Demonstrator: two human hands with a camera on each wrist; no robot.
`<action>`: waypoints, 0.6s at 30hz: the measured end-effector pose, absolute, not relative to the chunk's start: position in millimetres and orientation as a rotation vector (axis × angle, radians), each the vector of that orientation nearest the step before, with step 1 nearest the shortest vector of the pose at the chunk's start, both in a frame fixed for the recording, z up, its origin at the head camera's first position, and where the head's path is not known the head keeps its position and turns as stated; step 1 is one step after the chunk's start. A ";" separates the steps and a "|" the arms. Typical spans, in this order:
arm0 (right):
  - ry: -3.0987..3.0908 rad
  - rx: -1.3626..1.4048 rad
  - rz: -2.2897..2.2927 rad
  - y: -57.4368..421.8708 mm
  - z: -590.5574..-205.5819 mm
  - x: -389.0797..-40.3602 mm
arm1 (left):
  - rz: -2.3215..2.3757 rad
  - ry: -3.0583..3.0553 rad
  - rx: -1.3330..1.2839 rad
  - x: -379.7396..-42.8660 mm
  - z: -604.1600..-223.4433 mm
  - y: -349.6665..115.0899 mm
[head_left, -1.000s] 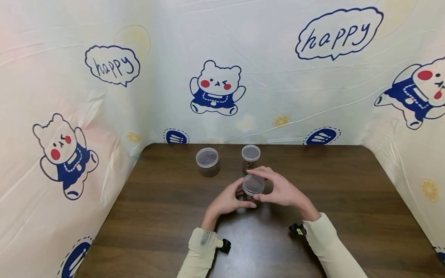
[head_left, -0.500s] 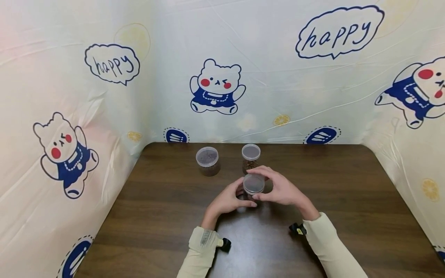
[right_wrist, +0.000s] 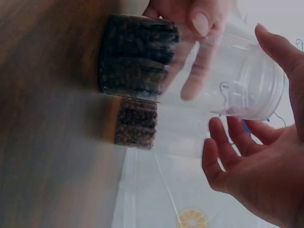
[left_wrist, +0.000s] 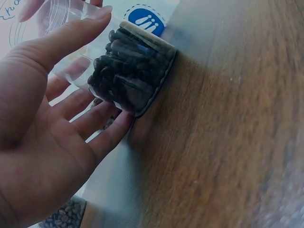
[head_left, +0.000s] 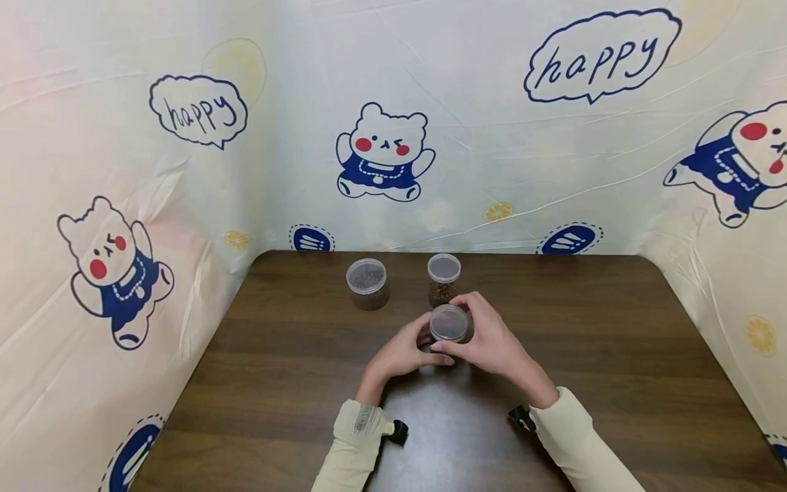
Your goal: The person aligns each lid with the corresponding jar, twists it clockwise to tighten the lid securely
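Note:
A clear plastic jar [left_wrist: 135, 71] of dark beans, filled roughly halfway, stands upright on the table in front of me. My left hand [head_left: 402, 350] grips its body from the left, thumb in front and fingers behind. At the top, my right hand [head_left: 494, 342] holds the clear screw lid [head_left: 449, 323] between the thumb at the near side and curled fingers at the far side. In the right wrist view, the lid [right_wrist: 261, 85] sits on the jar's mouth; I cannot tell how tightly.
Right behind the held jar stands a narrow lidded jar [head_left: 444, 280] of brown beans. A wider lidded jar [head_left: 367, 283] of dark contents is to its left. The wooden table [head_left: 277, 383] ends at a printed cloth backdrop [head_left: 492, 157].
My right hand has turned at the lid, its thumb shifting left along the near rim and its wrist swinging slightly. The left hand and the jar stay in place.

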State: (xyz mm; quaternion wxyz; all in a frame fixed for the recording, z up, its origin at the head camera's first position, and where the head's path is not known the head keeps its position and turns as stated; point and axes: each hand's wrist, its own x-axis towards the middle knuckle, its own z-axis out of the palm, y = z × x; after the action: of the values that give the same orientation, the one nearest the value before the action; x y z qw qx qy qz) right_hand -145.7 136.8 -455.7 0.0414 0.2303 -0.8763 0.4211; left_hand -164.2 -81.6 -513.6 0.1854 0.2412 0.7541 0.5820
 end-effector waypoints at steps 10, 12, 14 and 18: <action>-2.660 0.897 1.680 157.7 -459.4 -155.8 | 1.609 2.170 0.659 -163.0 -512.9 -82.0; -2.656 0.907 1.709 158.5 -459.8 -155.9 | 1.613 2.167 0.667 -163.1 -512.8 -81.8; -2.647 0.902 1.700 158.4 -460.5 -155.7 | 1.621 2.166 0.681 -163.0 -512.5 -81.1; -2.620 0.840 1.631 155.8 -462.3 -153.7 | 1.622 2.171 0.700 -163.3 -512.6 -79.8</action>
State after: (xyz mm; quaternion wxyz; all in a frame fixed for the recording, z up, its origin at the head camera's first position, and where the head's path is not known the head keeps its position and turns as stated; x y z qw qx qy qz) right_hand -153.7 155.8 -462.3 -0.0284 0.2624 -0.8189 0.5097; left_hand -163.3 -79.8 -512.6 0.1704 0.2462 0.7643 0.5711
